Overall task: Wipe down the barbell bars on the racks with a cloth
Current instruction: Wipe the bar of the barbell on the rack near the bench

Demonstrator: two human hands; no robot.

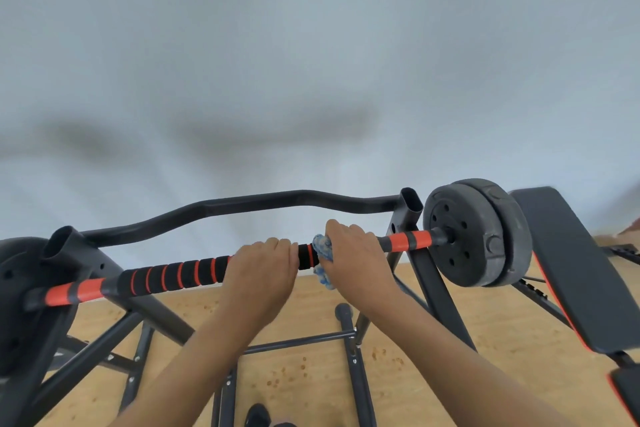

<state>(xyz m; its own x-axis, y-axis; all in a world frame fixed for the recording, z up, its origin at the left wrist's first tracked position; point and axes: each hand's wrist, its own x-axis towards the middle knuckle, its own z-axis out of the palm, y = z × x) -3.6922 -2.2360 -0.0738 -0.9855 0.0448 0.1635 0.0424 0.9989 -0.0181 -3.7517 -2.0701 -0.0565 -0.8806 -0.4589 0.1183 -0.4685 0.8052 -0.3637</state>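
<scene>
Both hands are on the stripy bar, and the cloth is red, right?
Not quite. The left hand and right hand are both on the stripy bar, but the cloth under the right hand is blue, not red. The head view shows it.

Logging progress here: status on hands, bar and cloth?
Left hand grips the bar bare. Right hand holds blue cloth round it. Rack upright just beyond right hand.

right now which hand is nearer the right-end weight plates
Right. The right hand holds the cloth on the bar, nearest the weight plates; the left hand grips the foam grip beside it, farther from them.
</scene>
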